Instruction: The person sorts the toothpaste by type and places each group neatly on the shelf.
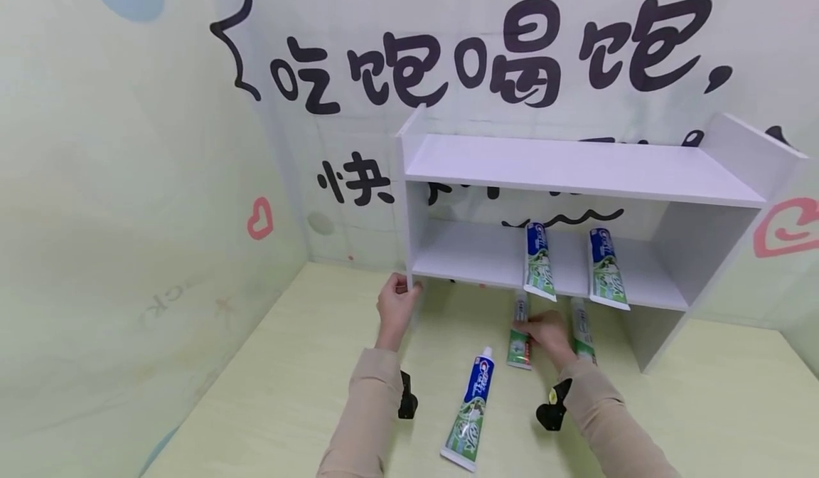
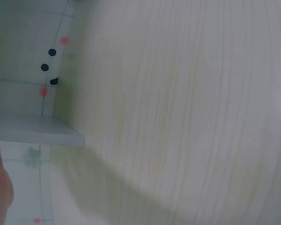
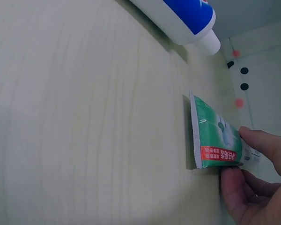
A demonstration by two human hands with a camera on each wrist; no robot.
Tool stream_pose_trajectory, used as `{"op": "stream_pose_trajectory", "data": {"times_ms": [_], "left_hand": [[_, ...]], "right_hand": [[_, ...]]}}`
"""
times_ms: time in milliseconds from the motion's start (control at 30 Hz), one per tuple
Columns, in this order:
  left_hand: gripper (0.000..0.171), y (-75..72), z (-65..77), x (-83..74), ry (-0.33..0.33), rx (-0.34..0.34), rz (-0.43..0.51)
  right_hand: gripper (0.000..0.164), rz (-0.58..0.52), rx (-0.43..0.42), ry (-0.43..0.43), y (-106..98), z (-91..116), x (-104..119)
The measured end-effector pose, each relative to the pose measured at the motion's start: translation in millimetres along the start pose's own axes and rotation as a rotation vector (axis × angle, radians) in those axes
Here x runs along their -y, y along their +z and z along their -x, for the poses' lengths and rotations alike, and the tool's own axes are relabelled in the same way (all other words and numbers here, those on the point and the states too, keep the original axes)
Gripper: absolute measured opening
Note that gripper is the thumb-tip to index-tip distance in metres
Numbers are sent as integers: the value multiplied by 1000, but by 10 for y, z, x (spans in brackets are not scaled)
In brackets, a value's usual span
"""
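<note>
My right hand (image 1: 547, 334) pinches a green and white toothpaste tube (image 1: 520, 343) below the lower board of a white shelf unit (image 1: 576, 168). In the right wrist view, thumb and fingers hold this tube (image 3: 218, 136) on both sides, its flat crimped end toward the camera. My left hand (image 1: 394, 307) grips the lower front edge of the unit's left side panel (image 1: 416, 229); the left wrist view shows only part of this hand (image 2: 0, 192) beside the panel (image 2: 37, 130). Another toothpaste tube (image 1: 582, 332) lies right of my right hand, partly hidden by the arm.
Two blue and green toothpaste tubes, a left one (image 1: 539, 261) and a right one (image 1: 608, 268), lie on the lower board, ends overhanging its front. A similar tube (image 1: 470, 414) lies on the table (image 1: 256, 407) between the forearms. A printed wall (image 1: 358, 129) stands behind.
</note>
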State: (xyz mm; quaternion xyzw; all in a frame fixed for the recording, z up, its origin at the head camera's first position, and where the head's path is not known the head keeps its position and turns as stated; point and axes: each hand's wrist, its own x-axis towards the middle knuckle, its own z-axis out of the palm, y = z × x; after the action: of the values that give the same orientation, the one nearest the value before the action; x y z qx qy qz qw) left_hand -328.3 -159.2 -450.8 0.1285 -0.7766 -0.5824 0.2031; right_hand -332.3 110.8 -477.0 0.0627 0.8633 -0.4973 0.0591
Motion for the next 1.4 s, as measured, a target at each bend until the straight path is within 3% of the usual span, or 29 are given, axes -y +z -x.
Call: {"op": "stream_pose_trajectory", "data": {"times_ms": [233, 700, 1000, 1400], "left_hand": [[14, -9, 4, -2, -16, -9, -8], [15, -5, -63, -24, 15, 1, -5], [15, -8, -36, 15, -7, 21, 3], [15, 15, -54, 17, -3, 8, -19]], "right_hand": [[54, -10, 1, -22, -32, 77, 27], [51, -125, 45, -21, -51, 291, 111], [41, -141, 17, -31, 9, 482, 163], [50, -213, 7, -22, 206, 761, 149]]}}
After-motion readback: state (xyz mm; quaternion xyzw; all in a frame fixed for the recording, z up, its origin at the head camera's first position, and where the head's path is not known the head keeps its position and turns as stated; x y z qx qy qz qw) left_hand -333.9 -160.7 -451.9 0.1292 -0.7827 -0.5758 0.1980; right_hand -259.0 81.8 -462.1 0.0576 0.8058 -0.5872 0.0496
